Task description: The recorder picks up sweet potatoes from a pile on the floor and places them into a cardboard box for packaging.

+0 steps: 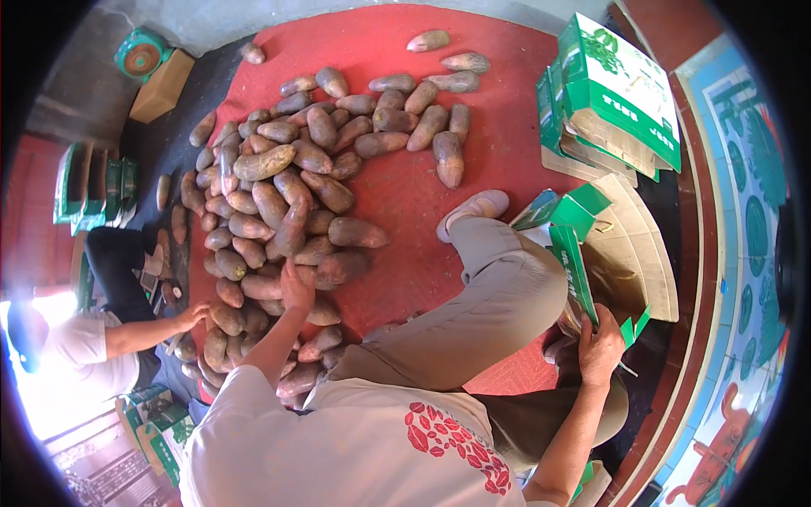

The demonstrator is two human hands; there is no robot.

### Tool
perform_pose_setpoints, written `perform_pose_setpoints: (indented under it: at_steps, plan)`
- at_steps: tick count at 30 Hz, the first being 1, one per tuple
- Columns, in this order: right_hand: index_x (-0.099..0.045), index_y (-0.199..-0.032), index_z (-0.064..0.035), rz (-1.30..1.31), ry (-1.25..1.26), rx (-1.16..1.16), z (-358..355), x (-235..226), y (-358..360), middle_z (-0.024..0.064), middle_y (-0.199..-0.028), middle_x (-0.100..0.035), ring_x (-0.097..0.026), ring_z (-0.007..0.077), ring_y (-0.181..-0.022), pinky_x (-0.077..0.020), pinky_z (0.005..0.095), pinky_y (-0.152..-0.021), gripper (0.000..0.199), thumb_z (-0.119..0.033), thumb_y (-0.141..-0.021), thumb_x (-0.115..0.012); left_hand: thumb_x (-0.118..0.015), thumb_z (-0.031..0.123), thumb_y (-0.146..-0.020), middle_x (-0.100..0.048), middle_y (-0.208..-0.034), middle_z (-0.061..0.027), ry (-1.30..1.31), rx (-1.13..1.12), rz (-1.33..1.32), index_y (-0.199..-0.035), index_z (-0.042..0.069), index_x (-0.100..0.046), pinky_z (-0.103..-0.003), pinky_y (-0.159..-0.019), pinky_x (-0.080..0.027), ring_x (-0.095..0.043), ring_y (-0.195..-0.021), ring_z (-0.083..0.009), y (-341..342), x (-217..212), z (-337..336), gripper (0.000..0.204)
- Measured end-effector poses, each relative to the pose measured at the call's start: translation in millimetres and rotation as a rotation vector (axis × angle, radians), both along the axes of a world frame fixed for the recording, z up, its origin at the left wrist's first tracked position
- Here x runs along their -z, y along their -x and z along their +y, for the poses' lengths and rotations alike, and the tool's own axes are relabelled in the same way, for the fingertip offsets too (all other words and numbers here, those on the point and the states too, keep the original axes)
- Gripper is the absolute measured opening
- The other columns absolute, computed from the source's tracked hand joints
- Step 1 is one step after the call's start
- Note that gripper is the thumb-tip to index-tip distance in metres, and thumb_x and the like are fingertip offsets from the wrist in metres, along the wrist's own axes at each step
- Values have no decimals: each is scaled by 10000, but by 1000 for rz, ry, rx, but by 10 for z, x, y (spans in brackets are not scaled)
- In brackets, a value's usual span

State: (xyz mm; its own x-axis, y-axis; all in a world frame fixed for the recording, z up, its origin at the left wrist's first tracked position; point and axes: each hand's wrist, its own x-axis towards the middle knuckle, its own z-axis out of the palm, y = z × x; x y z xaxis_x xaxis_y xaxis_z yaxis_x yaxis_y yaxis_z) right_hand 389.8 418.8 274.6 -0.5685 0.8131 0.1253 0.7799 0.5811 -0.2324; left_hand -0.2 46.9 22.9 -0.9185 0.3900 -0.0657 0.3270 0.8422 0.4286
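A large heap of brown, reddish-skinned tubers [269, 162] lies on the red floor covering to my left. My left hand [297, 289] reaches into the heap, its fingers closed at the lower end of one long tuber [291, 228]; the hand partly hides where they meet. My right hand [601, 342] grips the green edge of an opened cardboard box [625, 245] beside my right knee. The box lies tilted, with its brown inside and green flaps showing. How far the right fingers go behind its edge is hidden.
Green-and-white cartons [621, 93] are stacked at the far right by the raised tiled edge [708, 220]. Another person's hand [193, 316] touches the heap's left side. A green round-dial scale [142, 55] and a brown carton [162, 87] stand far left. More green boxes [97, 186] stand left.
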Motion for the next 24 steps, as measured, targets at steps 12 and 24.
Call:
perform_pose_setpoints:
  at_steps: [12,24]
  plan:
    - [-610,-913,-47,192,-105,-21,-6,-47,-74,125,-813,-604,-573,327,-787,-446,412,-713,196,-192,-790,-656,-562,226,-873,-280,-1397,-301,-429,160,373,-1397,-44,-201,-451,-1072,-260,-310,-1293,-413,540,-1102,1026,691]
    - [-628,-857,-32,523,-250,303,-12,-174,-505,135,-798,-625,-591,329,-777,-450,402,-722,174,-201,-872,-592,-506,301,-911,-397,-1347,-268,-228,317,47,-1364,-37,-305,-425,-1022,-327,-407,-1226,-409,385,-1017,897,600]
